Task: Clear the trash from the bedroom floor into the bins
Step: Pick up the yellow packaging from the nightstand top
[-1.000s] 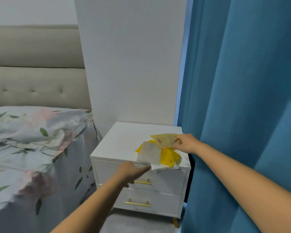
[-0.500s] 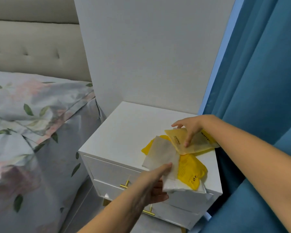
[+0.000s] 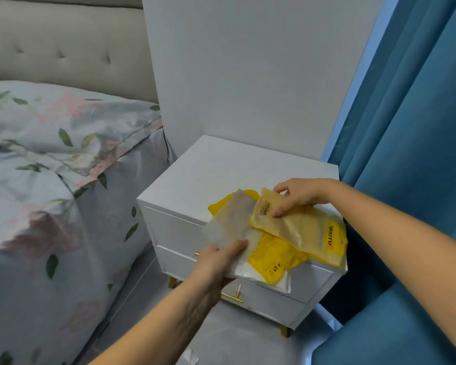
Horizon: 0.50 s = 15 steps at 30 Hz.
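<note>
Left hand (image 3: 219, 262) and right hand (image 3: 296, 194) grip plastic wrappers (image 3: 295, 233).

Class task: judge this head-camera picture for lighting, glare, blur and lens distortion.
Head view: soft, even light with faint shadows; mild glare on the clear plastic bag; the wall edge leans, showing wide-angle distortion; the bedspread at the left looks soft; the yellow packet stays sharp.

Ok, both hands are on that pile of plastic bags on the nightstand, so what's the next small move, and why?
Probably lift the whole pile clear in one go. The left hand already pinches the translucent bag at the front edge, the right hand grips the yellow-tinted bag on top, and the pile overhangs the white nightstand, so nothing blocks a lift.
</note>
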Tool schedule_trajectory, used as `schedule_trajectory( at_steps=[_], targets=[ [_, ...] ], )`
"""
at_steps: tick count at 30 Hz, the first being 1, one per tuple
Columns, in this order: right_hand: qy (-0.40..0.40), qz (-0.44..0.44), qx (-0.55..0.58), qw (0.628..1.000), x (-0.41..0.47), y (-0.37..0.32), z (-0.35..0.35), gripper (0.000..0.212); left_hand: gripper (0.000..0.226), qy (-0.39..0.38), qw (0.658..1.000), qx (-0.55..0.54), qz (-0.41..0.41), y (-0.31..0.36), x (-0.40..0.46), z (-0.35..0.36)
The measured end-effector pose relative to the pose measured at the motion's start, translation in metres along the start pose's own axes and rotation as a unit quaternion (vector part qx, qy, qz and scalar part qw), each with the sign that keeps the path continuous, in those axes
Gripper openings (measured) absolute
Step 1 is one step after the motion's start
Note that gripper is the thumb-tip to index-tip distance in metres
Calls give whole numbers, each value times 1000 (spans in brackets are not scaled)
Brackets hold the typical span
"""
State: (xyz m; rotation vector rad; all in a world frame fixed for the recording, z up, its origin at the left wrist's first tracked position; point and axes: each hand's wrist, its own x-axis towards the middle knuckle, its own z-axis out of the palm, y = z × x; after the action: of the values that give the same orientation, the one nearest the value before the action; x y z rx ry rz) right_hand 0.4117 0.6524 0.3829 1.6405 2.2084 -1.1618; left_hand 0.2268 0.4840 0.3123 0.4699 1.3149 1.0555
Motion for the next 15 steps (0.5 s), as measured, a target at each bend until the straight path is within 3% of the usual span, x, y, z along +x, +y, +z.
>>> schedule_trajectory(
  at_steps=[7,12,15],
  targets=[
    [-37,-47,100,993,-43,-85,71,50,37,4,997,-18,69,6,-76,-96],
    [-154,-123,217,956,-73,-175,166,42,61,92,989,3,119,-16,-162,-192],
    [-165,-154,210,951,-92,-226,242,32,40,143,982,-9,126,-50,-227,-250]
  ],
)
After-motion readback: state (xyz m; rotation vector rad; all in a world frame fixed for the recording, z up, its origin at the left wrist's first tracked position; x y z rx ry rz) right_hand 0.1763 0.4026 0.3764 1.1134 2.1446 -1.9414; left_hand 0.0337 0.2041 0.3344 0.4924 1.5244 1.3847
